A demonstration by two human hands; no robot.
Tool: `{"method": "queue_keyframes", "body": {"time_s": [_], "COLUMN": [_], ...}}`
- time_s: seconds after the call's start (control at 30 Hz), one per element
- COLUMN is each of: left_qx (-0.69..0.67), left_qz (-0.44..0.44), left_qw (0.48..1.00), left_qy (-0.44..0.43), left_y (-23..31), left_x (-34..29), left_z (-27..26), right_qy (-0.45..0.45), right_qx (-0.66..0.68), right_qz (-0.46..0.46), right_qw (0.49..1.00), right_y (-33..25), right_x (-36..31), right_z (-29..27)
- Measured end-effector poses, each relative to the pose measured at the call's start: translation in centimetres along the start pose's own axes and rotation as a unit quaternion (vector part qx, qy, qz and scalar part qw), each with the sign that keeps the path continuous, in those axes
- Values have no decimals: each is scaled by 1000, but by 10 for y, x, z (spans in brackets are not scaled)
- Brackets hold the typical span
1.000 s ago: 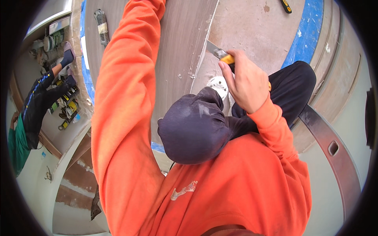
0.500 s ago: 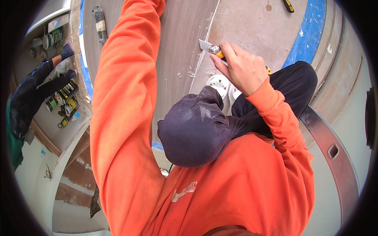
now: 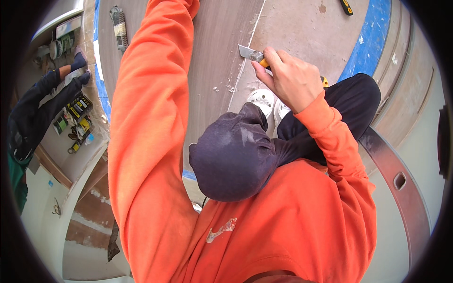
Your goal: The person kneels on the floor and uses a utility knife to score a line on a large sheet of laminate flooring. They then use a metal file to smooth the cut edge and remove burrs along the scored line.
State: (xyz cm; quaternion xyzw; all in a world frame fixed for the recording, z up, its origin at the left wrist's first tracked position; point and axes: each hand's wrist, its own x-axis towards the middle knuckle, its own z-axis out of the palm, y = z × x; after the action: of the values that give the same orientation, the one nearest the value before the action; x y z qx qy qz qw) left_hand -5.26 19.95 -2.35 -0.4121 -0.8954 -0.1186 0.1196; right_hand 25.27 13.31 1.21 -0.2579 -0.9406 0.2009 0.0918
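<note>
A scraper (image 3: 250, 53) with a broad, bare blade is hovering over or resting on the pale seam (image 3: 255, 30) where a grey wood-grain panel (image 3: 217, 56) is meeting a dusty, tan surface (image 3: 302, 23); whether the metal is touching is impossible to tell from here. The work is appearing partway along: pale crumbs (image 3: 231, 88) are lying scattered beside the seam, suggesting that some material is already loose, while a ragged white line is showing along the edge beyond the blade, seemingly left to deal with.

The worker's right hand (image 3: 297, 80) is gripping the scraper's yellow-and-black handle, its fingers curling closed around it and the thumb lying along the near side. The left sleeve (image 3: 155, 70) is stretching across the panel and out of sight at the top, so how far the left hand is opening, and what it may be holding, cannot be told.

Near that sleeve, a brush (image 3: 119, 29) is lying on the panel. White shoes (image 3: 261, 100) are showing beneath the crouching worker, and blue tape (image 3: 370, 40) is bordering the tan surface. Well off to the left, another person (image 3: 28, 113) in dark trousers is occupying the floor near black-and-yellow items (image 3: 80, 107).
</note>
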Motion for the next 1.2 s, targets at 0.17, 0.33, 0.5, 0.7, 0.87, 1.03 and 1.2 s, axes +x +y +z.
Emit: {"method": "queue_keyframes", "body": {"time_s": [0.17,0.33,0.5,0.7,0.87,1.03,1.2], "left_qx": [0,8,10,15,13,12,11], "left_qz": [9,3,2,2,5,6,1], "left_qw": [1000,1000,1000,1000,1000,1000,1000], "left_qy": [2,6,2,10,16,16,10], "left_y": [0,1,2,1,0,-3,-2], "left_x": [0,-1,-2,0,0,2,3], "left_z": [5,11,12,17,20,25,26], "right_qy": [-10,0,-9,-5,-2,3,32], "right_qx": [-20,-16,-28,-40,-26,-33,-54], "right_qz": [4,0,4,12,10,8,0], "right_qw": [1000,1000,1000,999,1000,999,998], "right_y": [2,9,9,8,14,17,22], "right_x": [3,2,6,11,9,16,21], "right_z": [4,8,11,13,15,17,22]}}
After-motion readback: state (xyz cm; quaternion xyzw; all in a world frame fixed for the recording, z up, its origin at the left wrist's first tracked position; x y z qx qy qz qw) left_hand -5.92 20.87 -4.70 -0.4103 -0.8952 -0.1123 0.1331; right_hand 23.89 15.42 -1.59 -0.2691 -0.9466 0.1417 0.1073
